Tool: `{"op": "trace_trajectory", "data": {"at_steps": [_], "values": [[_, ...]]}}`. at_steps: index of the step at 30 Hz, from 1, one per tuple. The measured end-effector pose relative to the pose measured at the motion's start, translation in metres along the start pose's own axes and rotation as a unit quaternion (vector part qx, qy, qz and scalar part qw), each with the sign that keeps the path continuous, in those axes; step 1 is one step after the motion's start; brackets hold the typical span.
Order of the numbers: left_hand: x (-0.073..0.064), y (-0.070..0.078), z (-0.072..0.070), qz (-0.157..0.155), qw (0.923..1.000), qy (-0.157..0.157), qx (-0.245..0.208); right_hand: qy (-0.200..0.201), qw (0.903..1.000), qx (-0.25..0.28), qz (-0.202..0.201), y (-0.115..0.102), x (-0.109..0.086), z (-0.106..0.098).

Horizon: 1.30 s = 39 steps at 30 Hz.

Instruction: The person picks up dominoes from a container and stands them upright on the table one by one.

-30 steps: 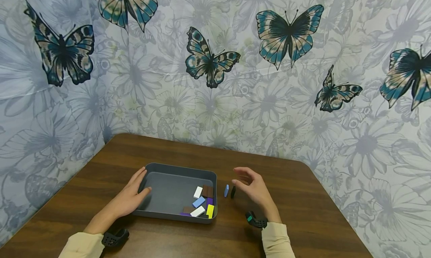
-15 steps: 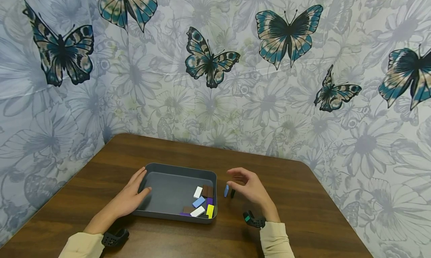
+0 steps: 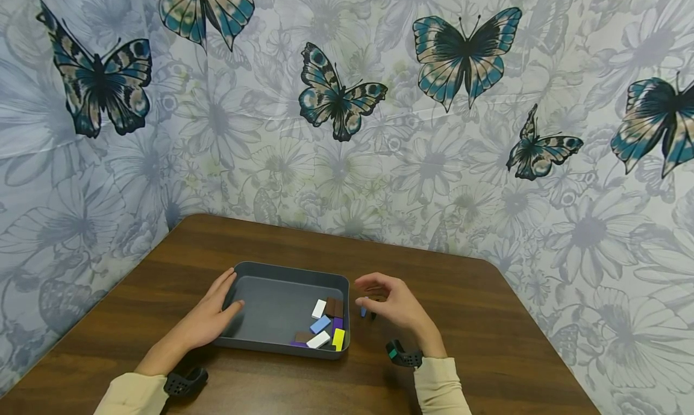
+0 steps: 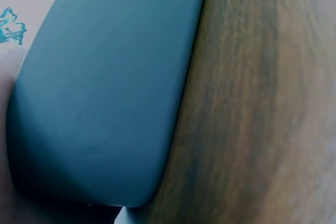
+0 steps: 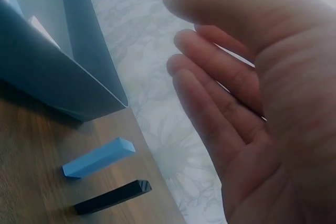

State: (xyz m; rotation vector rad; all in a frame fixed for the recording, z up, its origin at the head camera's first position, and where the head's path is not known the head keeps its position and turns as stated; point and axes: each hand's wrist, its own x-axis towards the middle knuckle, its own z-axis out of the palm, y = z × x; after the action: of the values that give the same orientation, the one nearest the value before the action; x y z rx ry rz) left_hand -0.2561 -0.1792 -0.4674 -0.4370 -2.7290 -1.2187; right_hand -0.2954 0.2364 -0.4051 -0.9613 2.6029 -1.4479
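Grey plastic-looking tray: the person's left hand lies relaxed at its left rim. The right hand, loosely curved, empty, has shifted nearer its right side, where the blue block and black block stand outside, ungripped.

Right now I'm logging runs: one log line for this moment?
left hand: on grey rectangular tray | right hand: empty | upright on brown wooden table: blue rectangular block, black rectangular block

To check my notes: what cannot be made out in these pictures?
Head view: parts of the standing blue block and black block, behind right hand.
Left wrist view: inside of the tray, behind its wall; most of left hand, past left edge.
Right wrist view: much of the tray, past picture edges.
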Motion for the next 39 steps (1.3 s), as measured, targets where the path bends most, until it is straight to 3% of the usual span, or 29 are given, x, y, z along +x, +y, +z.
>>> {"op": "trace_trajectory", "data": {"at_steps": [13,39], "values": [[-0.001,0.001,-0.001,-0.004,1.0,-0.002,-0.003,-0.042,0.9987,-0.015,-0.027,-0.008,0.006,0.009],[-0.004,0.002,0.0,-0.004,1.0,0.0,-0.002,-0.127,0.9906,-0.033,-0.039,-0.014,0.011,0.033]]}}
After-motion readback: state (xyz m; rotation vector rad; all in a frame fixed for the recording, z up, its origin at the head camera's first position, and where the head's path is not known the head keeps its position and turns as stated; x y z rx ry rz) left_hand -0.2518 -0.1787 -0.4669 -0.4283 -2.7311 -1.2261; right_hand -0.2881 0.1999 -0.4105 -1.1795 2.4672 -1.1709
